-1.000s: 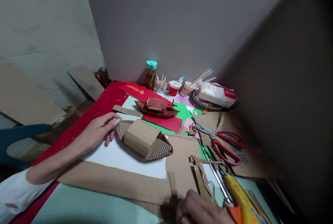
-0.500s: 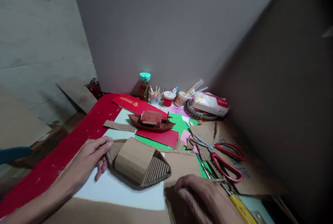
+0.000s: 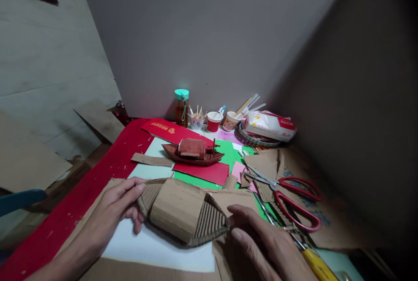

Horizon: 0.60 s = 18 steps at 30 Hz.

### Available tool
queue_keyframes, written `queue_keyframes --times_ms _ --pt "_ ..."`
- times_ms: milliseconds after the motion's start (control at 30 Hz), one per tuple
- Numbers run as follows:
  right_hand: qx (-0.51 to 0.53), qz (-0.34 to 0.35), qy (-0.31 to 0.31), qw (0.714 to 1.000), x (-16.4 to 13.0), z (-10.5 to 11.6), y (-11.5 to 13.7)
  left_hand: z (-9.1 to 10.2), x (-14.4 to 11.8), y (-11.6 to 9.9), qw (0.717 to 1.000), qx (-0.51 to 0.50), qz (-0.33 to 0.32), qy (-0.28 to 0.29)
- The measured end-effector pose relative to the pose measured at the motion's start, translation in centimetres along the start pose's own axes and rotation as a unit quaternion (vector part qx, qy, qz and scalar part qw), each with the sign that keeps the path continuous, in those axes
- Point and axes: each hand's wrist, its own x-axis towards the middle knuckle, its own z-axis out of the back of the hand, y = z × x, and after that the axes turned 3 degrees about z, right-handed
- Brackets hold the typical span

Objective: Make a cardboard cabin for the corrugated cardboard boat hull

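Brown corrugated-cardboard boat model (image 3: 184, 213) at lower centre of frame, resting on white paper sheet (image 3: 156, 248) on cluttered counter (image 3: 98, 172).

Left hand (image 3: 112, 213) at lower left, fingers (image 3: 132, 189) loosely spread, tips touching boat's left end, not clasped round it.

Right hand (image 3: 264, 246) at lower right, fingers extended flat, tips against boat's right end.

Small dark-red wooden boat (image 3: 193, 151) above centre, on red card.

Red-handled scissors (image 3: 290, 202) at right, blades open, near right hand.

Yellow-handled utility knife (image 3: 318, 265) at lower right edge.
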Motion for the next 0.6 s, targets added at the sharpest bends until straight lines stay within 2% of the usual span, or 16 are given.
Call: queue_keyframes --times_ms 200,400,600 --pt "0.06 -0.013 0.021 0.998 0.3 0.1 1.1 -0.3 -0.6 0.0 1.0 -0.006 0.01 0.008" --pt "0.117 -0.075 0.04 0.989 0.1 -0.4 0.7 -0.8 -1.0 -0.4 1.0 0.009 -0.003 0.001" --pt "0.148 -0.132 0.12 0.973 0.4 -0.4 0.0 -0.9 -1.0 -0.4 0.998 0.051 -0.014 0.019"
